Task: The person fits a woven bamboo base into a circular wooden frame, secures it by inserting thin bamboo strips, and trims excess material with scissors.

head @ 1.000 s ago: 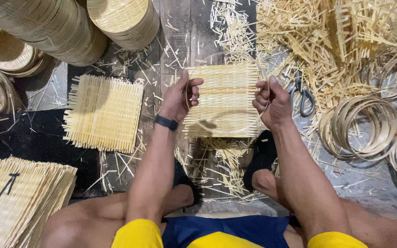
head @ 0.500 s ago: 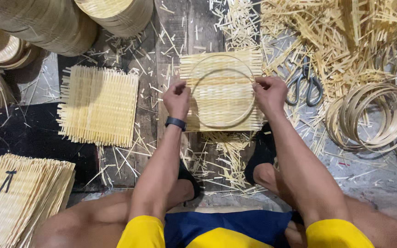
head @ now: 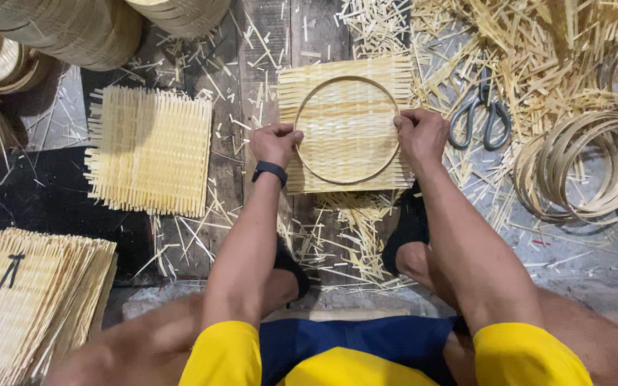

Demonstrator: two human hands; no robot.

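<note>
2 hands press a thin bamboo hoop [head: 347, 129] onto a square woven bamboo mat [head: 348, 93] at upper centre of the frame. Left hand [head: 275, 143] is curled shut on the hoop's left edge; right hand [head: 420, 134] is closed on its right edge, fingers tucked over it. Another woven mat [head: 150, 150] lies at centre left, a tied stack of mats [head: 33, 300] at lower left, scissors [head: 481, 114] and loose hoops [head: 588, 164] at right. Judging by the grip, the hoop is being seated and centred; next it seemingly needs an even downward push on both sides.
</note>
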